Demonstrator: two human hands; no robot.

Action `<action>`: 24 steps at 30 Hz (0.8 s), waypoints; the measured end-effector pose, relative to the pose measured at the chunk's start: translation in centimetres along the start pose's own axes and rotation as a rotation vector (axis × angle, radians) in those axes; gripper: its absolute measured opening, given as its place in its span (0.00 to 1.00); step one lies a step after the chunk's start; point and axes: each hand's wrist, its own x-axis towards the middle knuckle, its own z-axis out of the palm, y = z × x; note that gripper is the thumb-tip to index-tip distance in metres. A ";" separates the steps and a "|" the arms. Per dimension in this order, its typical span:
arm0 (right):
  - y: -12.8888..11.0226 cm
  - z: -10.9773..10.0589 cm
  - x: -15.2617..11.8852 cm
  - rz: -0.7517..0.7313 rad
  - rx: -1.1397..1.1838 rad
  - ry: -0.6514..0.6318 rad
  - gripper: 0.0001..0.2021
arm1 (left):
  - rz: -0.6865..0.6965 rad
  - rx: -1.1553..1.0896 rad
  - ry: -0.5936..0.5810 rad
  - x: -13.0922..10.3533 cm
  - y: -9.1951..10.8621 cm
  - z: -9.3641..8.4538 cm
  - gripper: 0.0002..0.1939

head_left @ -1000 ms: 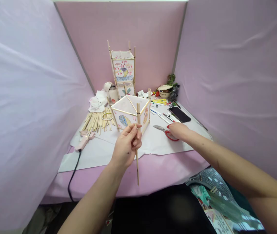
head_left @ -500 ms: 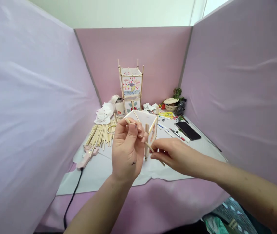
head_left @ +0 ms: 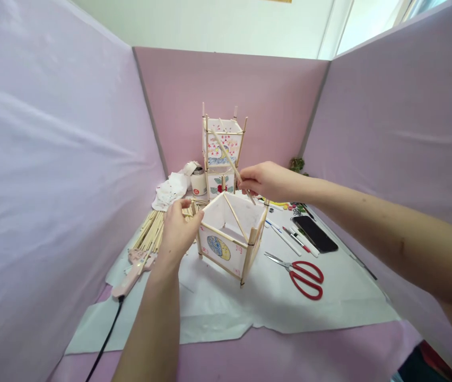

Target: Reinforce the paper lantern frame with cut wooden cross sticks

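Box frame of sticks and paper walls stands open-topped on the white sheet covering the counter, one corner toward the person, seemingly so both hands reach its rim. Red-handled scissors lie beside it on the right and a pink glue gun on the left, perhaps for easy pick-up. The left hand curves at the left corner post, apparently to steady it; whether it truly grips cannot be told. Over the far rim, the right hand pinches a thin stick toward its lower end, probably for control. Loose sticks fan out past the left hand; a phone lies farther right. Behind, a painted two-tier tower stands near the pink backdrop, likely kept out of the way.
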 end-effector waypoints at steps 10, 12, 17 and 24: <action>1.1 2.0 3.3 0.007 -0.186 -0.420 0.10 | -0.019 0.087 -0.220 0.4 -1.0 0.1 0.12; 0.6 2.1 3.3 0.021 -0.222 -0.438 0.10 | -0.041 0.064 -0.233 0.4 -0.9 0.2 0.13; 0.6 2.7 3.4 0.044 -0.221 -0.478 0.10 | -0.133 -0.003 -0.239 0.3 -0.9 0.5 0.13; 1.5 3.0 3.6 0.055 -0.229 -0.541 0.11 | -0.089 0.058 -0.170 0.5 -1.2 0.6 0.11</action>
